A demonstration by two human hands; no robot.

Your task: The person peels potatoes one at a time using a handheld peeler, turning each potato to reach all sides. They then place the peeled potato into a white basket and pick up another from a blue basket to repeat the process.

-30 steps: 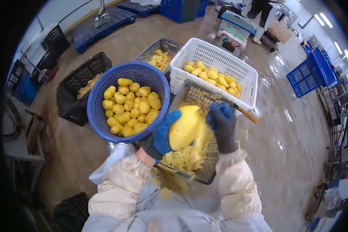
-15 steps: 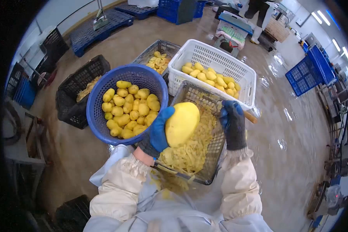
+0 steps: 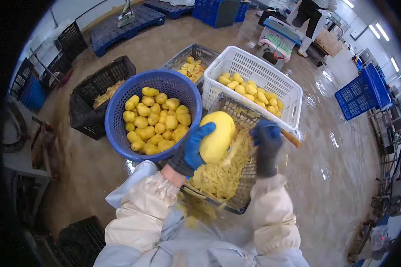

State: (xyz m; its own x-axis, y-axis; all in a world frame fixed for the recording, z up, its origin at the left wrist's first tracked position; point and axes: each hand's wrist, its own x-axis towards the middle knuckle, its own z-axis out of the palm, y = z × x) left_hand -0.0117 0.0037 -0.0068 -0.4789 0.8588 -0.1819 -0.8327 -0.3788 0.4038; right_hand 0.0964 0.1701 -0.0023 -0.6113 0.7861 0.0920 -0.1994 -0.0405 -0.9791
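In my left hand (image 3: 194, 149), gloved in blue and dark grey, is a large, smooth yellow peeled potato (image 3: 218, 137). My thumb and fingers wrap its left side. My right hand (image 3: 267, 143), gloved alike and blurred, closes round a wooden-handled tool (image 3: 291, 138). The handle's end sticks out to the right, while the working end is hidden. Both hands are over a dark mesh crate (image 3: 250, 187) heaped with pale yellow peelings (image 3: 218, 180). My right hand is just right of the potato, apart from it.
A blue round basket (image 3: 113, 129) of yellow potatoes stands at left. Behind the peelings crate is a white crate (image 3: 294, 107) holding smooth yellow ones. A grey crate (image 3: 200, 51) holds cut pieces, and a black crate (image 3: 82, 113) holds scraps. Another person's legs (image 3: 308, 26) show at the back.
The view has shifted slightly, so the baskets sit further right. My left hand still holds the potato, now tilted differently. My right hand has turned, blurring, and more of the wooden handle shows.
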